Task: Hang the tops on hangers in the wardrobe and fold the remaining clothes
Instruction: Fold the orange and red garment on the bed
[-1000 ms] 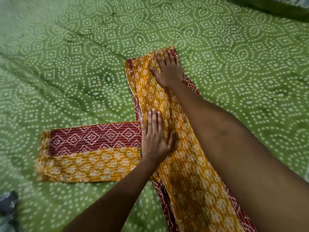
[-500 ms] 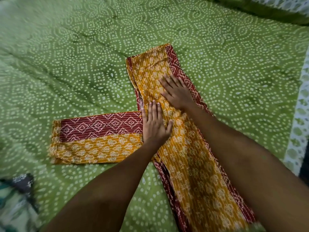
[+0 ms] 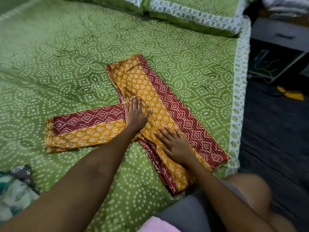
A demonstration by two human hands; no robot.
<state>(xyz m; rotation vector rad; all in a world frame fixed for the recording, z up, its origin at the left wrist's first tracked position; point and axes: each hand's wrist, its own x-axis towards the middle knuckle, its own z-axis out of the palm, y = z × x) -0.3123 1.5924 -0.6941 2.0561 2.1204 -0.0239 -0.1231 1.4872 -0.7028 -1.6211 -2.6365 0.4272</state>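
A yellow and maroon printed garment (image 3: 147, 91) lies flat on the green bedsheet (image 3: 66, 64). One long part runs from the middle of the bed toward the near right edge, and another part sticks out to the left. My left hand (image 3: 135, 113) presses flat on the cloth where the two parts meet. Nearer to me, my right hand (image 3: 175, 144) rests flat with spread fingers on the yellow strip of the long part. Neither hand grips anything.
Green pillows (image 3: 192, 15) with a white border lie at the head of the bed. A teal and grey patterned cloth (image 3: 15, 190) sits at the near left. The bed's right edge (image 3: 237, 104) drops to a dark floor with a cabinet (image 3: 277, 47) and a yellow object (image 3: 291, 93).
My right hand has slid along the long part from its far end toward me. My left hand has stayed pressed at the junction. The view has pulled back and shifted right.
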